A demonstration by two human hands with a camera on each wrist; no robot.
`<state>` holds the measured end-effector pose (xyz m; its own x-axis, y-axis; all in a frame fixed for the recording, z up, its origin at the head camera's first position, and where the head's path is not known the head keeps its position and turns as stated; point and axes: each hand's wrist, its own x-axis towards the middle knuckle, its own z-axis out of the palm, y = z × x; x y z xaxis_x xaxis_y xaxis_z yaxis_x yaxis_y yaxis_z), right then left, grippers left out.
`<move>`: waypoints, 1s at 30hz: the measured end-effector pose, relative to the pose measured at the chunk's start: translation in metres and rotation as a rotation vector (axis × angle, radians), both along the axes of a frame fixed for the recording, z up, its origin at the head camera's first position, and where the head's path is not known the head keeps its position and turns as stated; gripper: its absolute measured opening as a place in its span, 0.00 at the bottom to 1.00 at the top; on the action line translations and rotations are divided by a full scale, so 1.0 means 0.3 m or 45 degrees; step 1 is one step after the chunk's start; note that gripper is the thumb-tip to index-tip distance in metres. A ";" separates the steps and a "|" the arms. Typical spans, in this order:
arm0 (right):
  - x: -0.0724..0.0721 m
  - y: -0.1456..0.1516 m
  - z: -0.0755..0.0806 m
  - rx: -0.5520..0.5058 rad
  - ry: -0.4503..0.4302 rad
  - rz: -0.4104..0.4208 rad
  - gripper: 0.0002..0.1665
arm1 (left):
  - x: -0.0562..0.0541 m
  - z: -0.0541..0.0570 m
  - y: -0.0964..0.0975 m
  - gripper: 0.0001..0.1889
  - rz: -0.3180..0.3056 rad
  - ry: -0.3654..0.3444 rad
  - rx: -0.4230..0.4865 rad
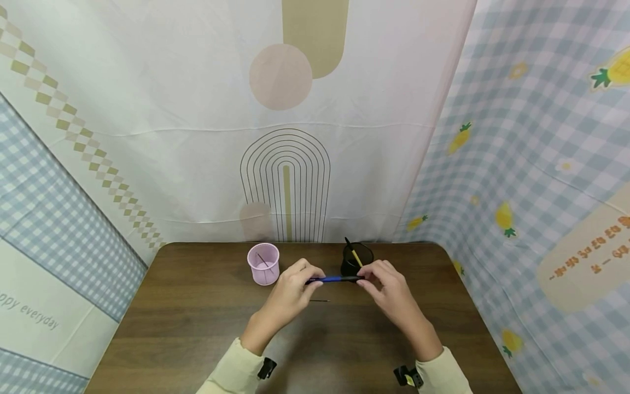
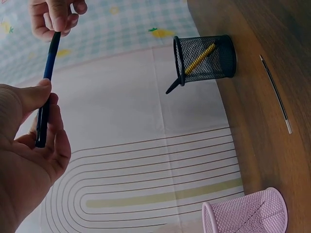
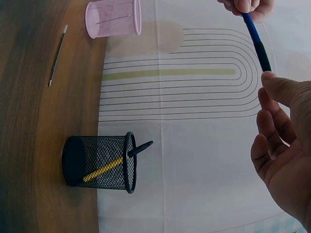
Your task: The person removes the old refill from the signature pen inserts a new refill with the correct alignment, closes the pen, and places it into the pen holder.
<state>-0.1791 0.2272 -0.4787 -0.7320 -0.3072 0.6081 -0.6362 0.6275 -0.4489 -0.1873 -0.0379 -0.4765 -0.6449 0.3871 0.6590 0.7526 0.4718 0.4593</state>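
Note:
A blue pen with black ends (image 1: 334,279) is held level above the table between both hands. My left hand (image 1: 298,283) pinches one end between thumb and fingers; in the left wrist view that black end (image 2: 43,127) sticks out past the thumb. My right hand (image 1: 389,287) pinches the opposite end with thumb and forefinger, its other fingers loosely bent in the right wrist view. Below the pen, a thin ink refill (image 2: 276,94) lies on the table, partly hidden by my left hand in the head view.
A pink mesh cup (image 1: 263,273) with a thin refill inside stands behind my left hand. Behind my right hand is a black mesh cup (image 3: 104,162) holding a yellow and black pen (image 3: 104,169). The brown table (image 1: 182,312) meets a cloth backdrop (image 1: 197,164) at its back edge.

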 end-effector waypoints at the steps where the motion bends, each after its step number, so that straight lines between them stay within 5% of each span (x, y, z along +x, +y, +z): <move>1: 0.000 0.001 0.000 -0.001 0.003 0.007 0.15 | 0.000 0.001 0.000 0.09 0.001 0.006 -0.005; 17: 0.012 -0.010 0.007 0.107 -0.017 -0.023 0.15 | 0.008 0.000 0.012 0.08 0.030 0.100 -0.022; 30: 0.005 -0.039 0.026 0.275 0.171 0.013 0.14 | 0.007 -0.006 0.034 0.08 0.063 0.062 -0.040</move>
<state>-0.1776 0.2155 -0.4707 -0.6453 -0.4475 0.6192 -0.6879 0.6929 -0.2160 -0.1852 -0.0277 -0.4783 -0.6310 0.3768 0.6781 0.7493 0.5225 0.4069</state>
